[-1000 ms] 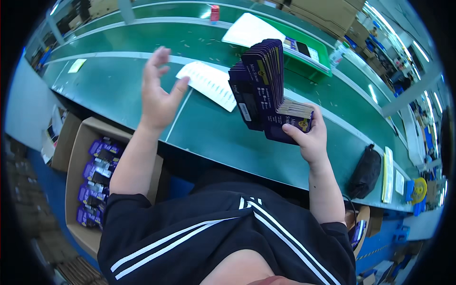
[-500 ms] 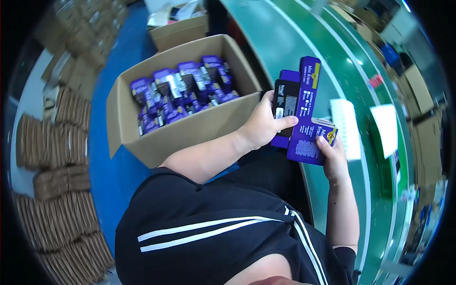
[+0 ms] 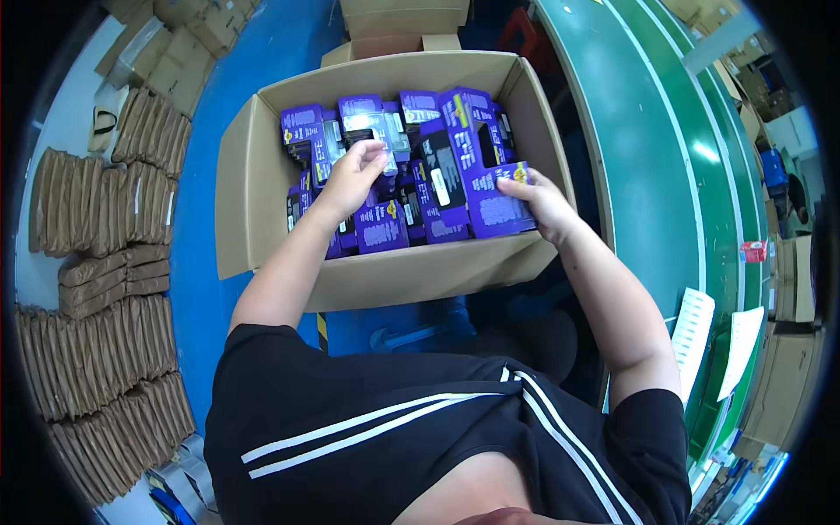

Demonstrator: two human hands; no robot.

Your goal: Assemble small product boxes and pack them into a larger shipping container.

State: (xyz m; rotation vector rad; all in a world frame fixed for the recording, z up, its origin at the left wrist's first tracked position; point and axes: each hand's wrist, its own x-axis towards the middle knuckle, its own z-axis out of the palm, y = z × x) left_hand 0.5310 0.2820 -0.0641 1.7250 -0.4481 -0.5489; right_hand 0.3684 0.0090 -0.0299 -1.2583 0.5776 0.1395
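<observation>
My right hand (image 3: 547, 206) grips the lower right corner of a stack of flat purple cardboard packages (image 3: 494, 206), thumb on top. The stack has cut-out, L-like outlines and yellow labels. It is held over the right part of a large open carton (image 3: 420, 271), beside a black-faced package (image 3: 444, 171). Inside the carton stand several rows of purple packages (image 3: 382, 226), some with clear plastic parts. My left hand (image 3: 354, 179) is over their middle left, fingers bent and close to the thumb, at a shiny clear-fronted package (image 3: 363, 109). What lies between these fingertips is hidden.
A long green workbench (image 3: 647, 175) with white stripes runs along the right, with paper sheets (image 3: 693, 337) on it. Bundles of folded brown cardboard (image 3: 101, 350) are piled at the left. Another carton (image 3: 402, 17) stands behind the open one, on a blue floor (image 3: 206, 219).
Both hands moved left from beside the bench to over the carton. My left hand let go of the packages; my right hand carried its stack there. The view turned toward the bench side.
</observation>
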